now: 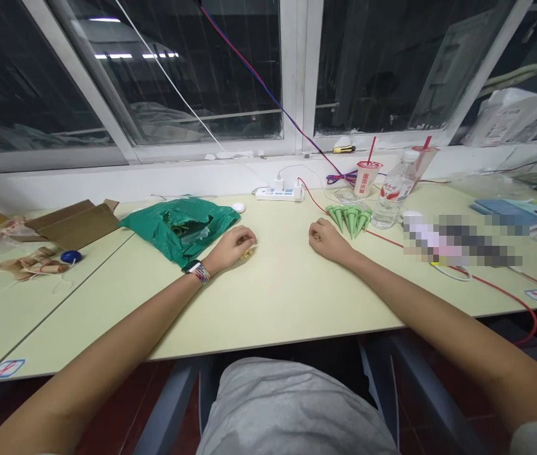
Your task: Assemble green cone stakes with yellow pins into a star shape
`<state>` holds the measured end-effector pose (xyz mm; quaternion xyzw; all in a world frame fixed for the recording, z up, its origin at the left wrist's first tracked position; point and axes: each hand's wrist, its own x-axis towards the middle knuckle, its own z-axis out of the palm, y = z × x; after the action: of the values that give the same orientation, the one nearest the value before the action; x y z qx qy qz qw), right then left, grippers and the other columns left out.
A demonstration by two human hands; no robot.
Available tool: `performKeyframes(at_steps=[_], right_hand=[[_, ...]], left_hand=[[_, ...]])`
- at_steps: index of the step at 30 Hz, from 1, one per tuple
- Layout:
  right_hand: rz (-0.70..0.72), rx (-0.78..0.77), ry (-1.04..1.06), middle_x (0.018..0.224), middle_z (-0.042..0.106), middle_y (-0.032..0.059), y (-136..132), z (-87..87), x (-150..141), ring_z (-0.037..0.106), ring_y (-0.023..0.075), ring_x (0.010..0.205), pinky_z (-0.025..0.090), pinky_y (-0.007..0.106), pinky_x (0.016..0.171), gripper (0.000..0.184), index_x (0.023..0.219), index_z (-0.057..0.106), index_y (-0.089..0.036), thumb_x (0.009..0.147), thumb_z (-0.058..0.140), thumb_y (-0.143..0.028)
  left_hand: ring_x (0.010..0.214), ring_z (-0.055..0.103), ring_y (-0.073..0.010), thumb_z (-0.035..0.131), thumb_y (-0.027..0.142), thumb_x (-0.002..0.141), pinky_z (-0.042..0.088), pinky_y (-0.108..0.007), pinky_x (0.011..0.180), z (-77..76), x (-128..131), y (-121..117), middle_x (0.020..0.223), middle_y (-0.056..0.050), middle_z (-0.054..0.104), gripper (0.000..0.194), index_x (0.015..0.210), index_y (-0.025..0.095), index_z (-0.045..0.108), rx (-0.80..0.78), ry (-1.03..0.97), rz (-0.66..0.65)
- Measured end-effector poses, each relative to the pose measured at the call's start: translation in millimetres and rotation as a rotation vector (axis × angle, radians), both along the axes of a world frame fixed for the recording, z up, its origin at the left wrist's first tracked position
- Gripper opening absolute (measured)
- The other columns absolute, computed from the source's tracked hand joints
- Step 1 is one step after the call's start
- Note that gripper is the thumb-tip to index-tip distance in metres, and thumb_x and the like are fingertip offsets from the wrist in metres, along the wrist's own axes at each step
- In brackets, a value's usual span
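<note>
My left hand [230, 248] rests on the pale table right of a green plastic bag [187, 221]. Its fingers are curled inward, and what they may hold is hidden. Just under the fingertips lie small golden-yellow pieces [247, 254], too small to name. My right hand [327, 240] is closed into a loose fist on the tabletop, with a bit of something brownish showing at the curled fingers. Behind and right of that fist lie several green cone-shaped spikes [351, 218]. The bag is torn open on top, with something dark green inside.
A power strip [279, 194] lies by the wall, with a red cable [386, 238] running rightward. A water bottle [391, 193] and a lidded cup [367, 179] stand at back right. At left are a cardboard box [71, 224], wooden pieces [35, 264] and a blue ball [71, 256].
</note>
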<state>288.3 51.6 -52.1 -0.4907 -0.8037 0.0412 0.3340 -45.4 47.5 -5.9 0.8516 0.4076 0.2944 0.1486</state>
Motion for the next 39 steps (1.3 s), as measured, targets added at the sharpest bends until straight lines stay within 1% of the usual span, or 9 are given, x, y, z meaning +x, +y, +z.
performKeyframes(at_steps=[3, 6, 11, 14, 16, 19, 26, 33, 39], right_hand=[[0.002, -0.02, -0.01, 0.115, 0.066, 0.0145, -2, 1.0, -1, 0.06, 0.0279, 0.115, 0.048, 0.04, 0.104, 0.021, 0.106, 0.072, -0.016, 0.095, 0.054, -0.016], [0.003, -0.06, -0.056, 0.134, 0.068, 0.0164, -4, 2.7, -1, 0.056, 0.031, 0.131, 0.044, 0.043, 0.114, 0.028, 0.119, 0.073, -0.014, 0.101, 0.052, -0.022], [0.014, -0.097, -0.132, 0.135, 0.071, 0.0138, -5, 4.1, 0, 0.057, 0.0308, 0.137, 0.042, 0.046, 0.119, 0.035, 0.12, 0.075, -0.018, 0.106, 0.044, -0.022], [0.024, -0.11, -0.116, 0.141, 0.069, 0.0135, -5, 2.6, 1, 0.059, 0.0291, 0.139, 0.044, 0.046, 0.119, 0.035, 0.12, 0.076, -0.019, 0.106, 0.044, -0.019], [0.025, -0.116, -0.099, 0.144, 0.068, 0.0141, -6, 1.7, 1, 0.058, 0.0293, 0.141, 0.045, 0.046, 0.119, 0.035, 0.119, 0.076, -0.018, 0.105, 0.044, -0.017], [0.032, -0.109, -0.081, 0.138, 0.071, 0.0145, -9, 0.8, 2, 0.061, 0.029, 0.139, 0.046, 0.045, 0.119, 0.034, 0.114, 0.078, -0.018, 0.105, 0.045, -0.016], [0.059, -0.091, -0.052, 0.142, 0.069, 0.0148, -24, 0.7, 5, 0.058, 0.0291, 0.144, 0.044, 0.047, 0.123, 0.034, 0.113, 0.078, -0.018, 0.105, 0.045, -0.017], [0.103, -0.083, -0.023, 0.141, 0.071, 0.0099, -53, 1.4, 17, 0.058, 0.0282, 0.144, 0.044, 0.05, 0.125, 0.035, 0.116, 0.079, -0.022, 0.105, 0.046, -0.021], [0.089, -0.103, 0.019, 0.149, 0.065, 0.0111, -72, -2.6, 31, 0.056, 0.0277, 0.146, 0.043, 0.05, 0.127, 0.038, 0.131, 0.076, -0.019, 0.106, 0.048, -0.026]], left_hand=[[0.094, 0.065, -0.0244, 0.053, 0.041, 0.098, 0.05, -0.039, 0.087, -1.0, 0, -3, 0.1, -0.008, 0.071, 0.027, 0.096, 0.019, 0.069, 0.041, 0.046, 0.016], [0.102, 0.066, -0.0264, 0.056, 0.045, 0.099, 0.051, -0.042, 0.095, -2.8, -2, -5, 0.11, -0.009, 0.072, 0.029, 0.106, 0.019, 0.068, 0.093, 0.079, 0.031], [0.126, 0.064, -0.0309, 0.057, 0.056, 0.101, 0.047, -0.048, 0.114, -4.6, -8, -11, 0.135, -0.013, 0.069, 0.049, 0.131, 0.019, 0.068, 0.088, 0.118, 0.055], [0.142, 0.055, -0.0332, 0.059, 0.061, 0.099, 0.038, -0.05, 0.125, -7.0, -11, -13, 0.152, -0.014, 0.061, 0.062, 0.144, 0.02, 0.064, 0.049, 0.138, 0.022], [0.151, 0.048, -0.0339, 0.06, 0.062, 0.098, 0.034, -0.051, 0.129, -9.6, -13, -12, 0.157, -0.012, 0.058, 0.064, 0.148, 0.021, 0.064, 0.014, 0.153, -0.019], [0.157, 0.04, -0.0323, 0.056, 0.059, 0.102, 0.034, -0.051, 0.13, -13.3, -14, -10, 0.158, -0.007, 0.057, 0.059, 0.149, 0.024, 0.065, -0.046, 0.158, -0.082], [0.154, 0.045, -0.03, 0.054, 0.054, 0.104, 0.035, -0.052, 0.131, -10.9, -17, -15, 0.154, -0.002, 0.06, 0.051, 0.144, 0.028, 0.069, -0.049, 0.144, -0.113], [0.154, 0.046, -0.028, 0.056, 0.051, 0.104, 0.033, -0.049, 0.133, -11.0, -30, -36, 0.157, 0.0, 0.058, 0.05, 0.149, 0.03, 0.064, -0.048, 0.153, -0.118], [0.155, 0.043, -0.0289, 0.055, 0.054, 0.104, 0.033, -0.05, 0.133, -7.8, -43, -53, 0.158, -0.001, 0.056, 0.052, 0.148, 0.029, 0.065, -0.095, 0.171, -0.086]])
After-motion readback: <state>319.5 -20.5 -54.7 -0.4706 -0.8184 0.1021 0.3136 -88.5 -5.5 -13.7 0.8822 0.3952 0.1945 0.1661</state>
